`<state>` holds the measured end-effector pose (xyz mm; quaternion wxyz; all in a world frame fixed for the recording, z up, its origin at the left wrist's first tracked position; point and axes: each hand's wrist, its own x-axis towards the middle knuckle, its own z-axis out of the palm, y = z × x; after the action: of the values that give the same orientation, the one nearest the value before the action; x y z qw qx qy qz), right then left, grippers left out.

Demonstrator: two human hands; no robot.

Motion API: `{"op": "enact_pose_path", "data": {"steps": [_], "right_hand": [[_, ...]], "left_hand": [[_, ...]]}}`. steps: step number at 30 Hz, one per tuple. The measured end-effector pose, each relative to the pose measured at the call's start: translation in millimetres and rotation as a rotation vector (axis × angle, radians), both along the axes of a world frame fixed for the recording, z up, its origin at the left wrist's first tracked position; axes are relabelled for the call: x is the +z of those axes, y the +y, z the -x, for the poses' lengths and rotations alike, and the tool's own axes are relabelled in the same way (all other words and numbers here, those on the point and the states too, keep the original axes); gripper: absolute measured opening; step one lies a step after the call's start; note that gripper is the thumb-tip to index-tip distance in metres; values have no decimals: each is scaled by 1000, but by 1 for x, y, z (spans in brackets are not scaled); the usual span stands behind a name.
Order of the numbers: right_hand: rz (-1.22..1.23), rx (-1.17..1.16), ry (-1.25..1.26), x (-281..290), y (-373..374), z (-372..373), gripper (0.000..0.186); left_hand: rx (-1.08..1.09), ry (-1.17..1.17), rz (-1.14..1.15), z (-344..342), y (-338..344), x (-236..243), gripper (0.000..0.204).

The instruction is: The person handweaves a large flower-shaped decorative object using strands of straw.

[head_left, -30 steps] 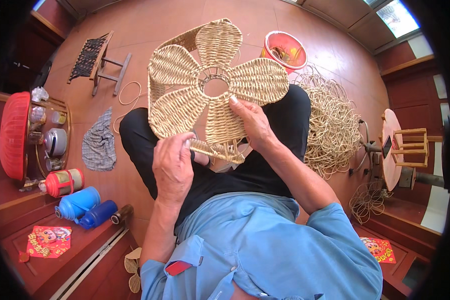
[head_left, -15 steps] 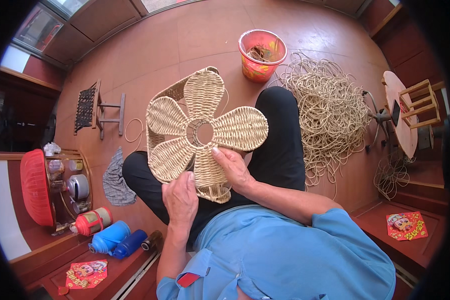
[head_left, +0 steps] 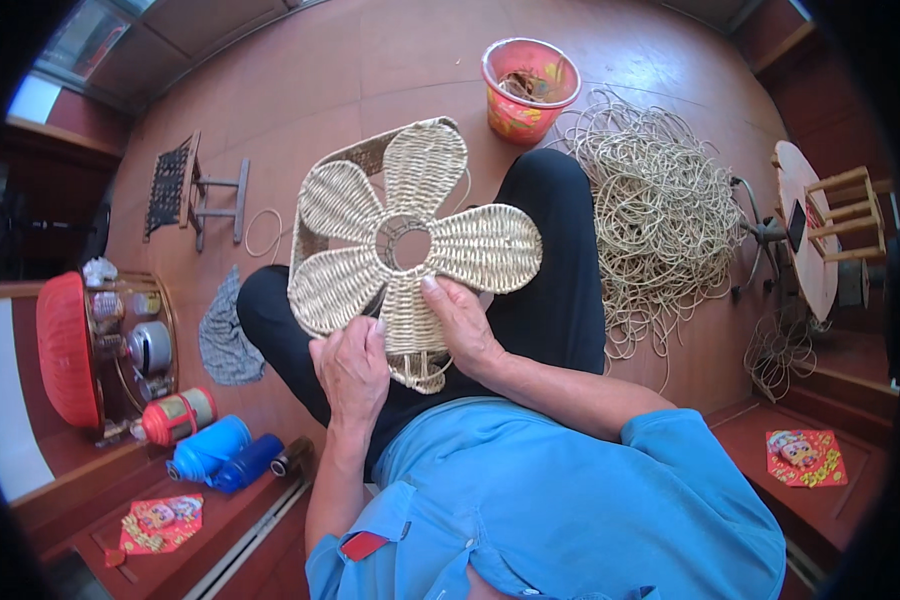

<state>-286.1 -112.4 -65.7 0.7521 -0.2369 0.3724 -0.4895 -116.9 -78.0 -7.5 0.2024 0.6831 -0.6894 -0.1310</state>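
A woven straw basket with a flower-shaped face (head_left: pixel 507 247) rests over my lap. Its rounded petals spread around an open ring in the middle, and a woven side wall shows behind the upper left petals. My left hand (head_left: pixel 352 370) grips the lower edge between the lower left and bottom petals, fingers curled under it. My right hand (head_left: pixel 462 322) holds the bottom petal from its right side, thumb lying on top near the ring and the other fingers hidden behind. A thin loop of cord hangs by the bottom edge.
Beyond my right knee lies a big heap of straw cord (head_left: pixel 660 215). A red bucket (head_left: pixel 532 118) with scraps stands ahead. To the left are a small stool (head_left: pixel 175 190), a grey cloth (head_left: pixel 228 335), a rack with a red cover (head_left: pixel 65 350) and several flasks (head_left: pixel 210 447).
The flower basket has tilted slightly, its top petal shifting right and up. Both hands keep their hold, the left one moving a little left. The whole view has shifted slightly.
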Motion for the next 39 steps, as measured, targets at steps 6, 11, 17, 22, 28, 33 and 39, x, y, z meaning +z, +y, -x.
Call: {"op": "enact_pose_path", "data": {"steps": [6, 11, 17, 22, 28, 33, 39], "right_hand": [[23, 53, 122, -2, -7, 3, 43], [77, 272, 349, 22, -6, 31, 53], [147, 632, 577, 45, -2, 89, 55], [120, 867, 531, 79, -29, 135, 43], [239, 75, 664, 113, -71, 205, 43], [193, -298, 996, 54, -101, 220, 21], [236, -383, 1052, 21, -113, 194, 16]], "left_hand": [[-12, -5, 30, -2, -7, 1, 22], [-45, 39, -30, -12, -5, 12, 17], [-28, 173, 135, -26, -8, 15, 11], [124, 25, 362, -83, -34, 30, 13], [650, 615, 212, -231, -74, -64, 15], [750, 992, -186, -265, -89, -203, 20], [743, 580, -448, -290, -84, -348, 25]]}}
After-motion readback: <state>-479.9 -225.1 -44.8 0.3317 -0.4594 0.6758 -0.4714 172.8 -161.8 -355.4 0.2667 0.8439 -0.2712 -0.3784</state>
